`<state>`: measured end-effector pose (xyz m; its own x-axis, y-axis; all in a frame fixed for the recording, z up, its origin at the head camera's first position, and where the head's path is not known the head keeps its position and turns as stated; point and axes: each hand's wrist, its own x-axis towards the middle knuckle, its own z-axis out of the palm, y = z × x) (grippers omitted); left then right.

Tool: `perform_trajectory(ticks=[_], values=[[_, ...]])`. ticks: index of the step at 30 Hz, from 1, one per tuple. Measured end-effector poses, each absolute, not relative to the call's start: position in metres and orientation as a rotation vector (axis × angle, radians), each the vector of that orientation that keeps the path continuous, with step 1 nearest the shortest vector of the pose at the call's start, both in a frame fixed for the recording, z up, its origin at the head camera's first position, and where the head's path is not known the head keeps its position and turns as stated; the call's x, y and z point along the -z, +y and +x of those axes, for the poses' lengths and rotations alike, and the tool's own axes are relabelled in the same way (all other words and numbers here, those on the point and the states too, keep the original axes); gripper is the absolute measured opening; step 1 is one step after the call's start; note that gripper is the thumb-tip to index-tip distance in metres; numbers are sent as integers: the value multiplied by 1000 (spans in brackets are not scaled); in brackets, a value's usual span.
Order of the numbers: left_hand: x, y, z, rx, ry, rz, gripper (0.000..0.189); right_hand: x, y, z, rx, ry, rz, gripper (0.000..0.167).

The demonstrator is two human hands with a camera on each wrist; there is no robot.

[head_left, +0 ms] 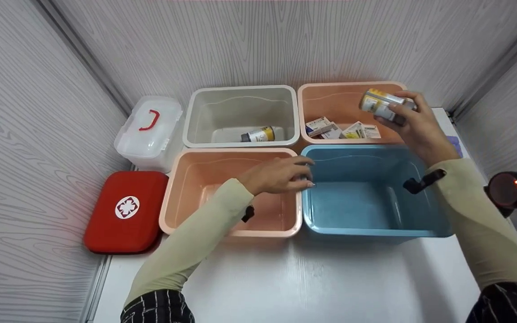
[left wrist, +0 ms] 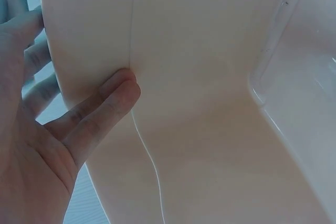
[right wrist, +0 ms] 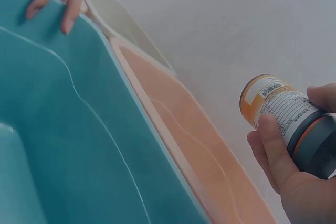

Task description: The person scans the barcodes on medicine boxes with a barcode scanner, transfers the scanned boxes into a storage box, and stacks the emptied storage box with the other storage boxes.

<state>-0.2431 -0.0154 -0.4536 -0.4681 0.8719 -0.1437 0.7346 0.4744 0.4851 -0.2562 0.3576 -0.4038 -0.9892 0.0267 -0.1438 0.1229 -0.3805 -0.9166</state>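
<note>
My right hand (head_left: 415, 123) grips a white-and-yellow bottle with a dark cap (head_left: 382, 104), held tilted over the right part of the back pink bin (head_left: 348, 85). In the right wrist view, fingers and thumb wrap the labelled bottle (right wrist: 278, 108) near its dark cap. My left hand (head_left: 283, 174) lies over the rim between the front pink bin (head_left: 231, 234) and the blue bin (head_left: 375, 232), its fingers loosely bent and holding nothing. In the left wrist view, two fingers overlap the pink wall (left wrist: 184, 51). Small medicine boxes (head_left: 355, 130) lie inside the back pink bin.
A similar bottle (head_left: 260, 134) lies on its side in the grey-white bin (head_left: 240, 92). To the left are a clear box with a red handle (head_left: 144, 130) and a red first-aid case (head_left: 126, 211). A black round device (head_left: 512, 190) stands at the right edge; walls enclose the table.
</note>
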Motion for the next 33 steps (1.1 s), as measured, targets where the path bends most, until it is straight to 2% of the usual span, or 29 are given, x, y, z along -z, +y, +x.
perform_trajectory(ticks=[10,15,19,22,24,33], values=[[454,-17,-239,-484,2360,1393,42,420,259,-306,2403,1775,127,37],[451,-15,-237,-466,2368,1383,43,427,220,-325,2312,1774,132,42],[451,-12,-235,-457,2363,1396,44,428,196,-331,2254,1753,108,59],[452,-11,-234,-444,2365,1398,44,429,182,-332,2246,1708,32,72],[452,-10,-234,-443,2368,1401,44,430,175,-331,2259,1691,-42,73],[454,-10,-234,-439,2372,1427,46,441,177,-324,2223,1873,-222,59]])
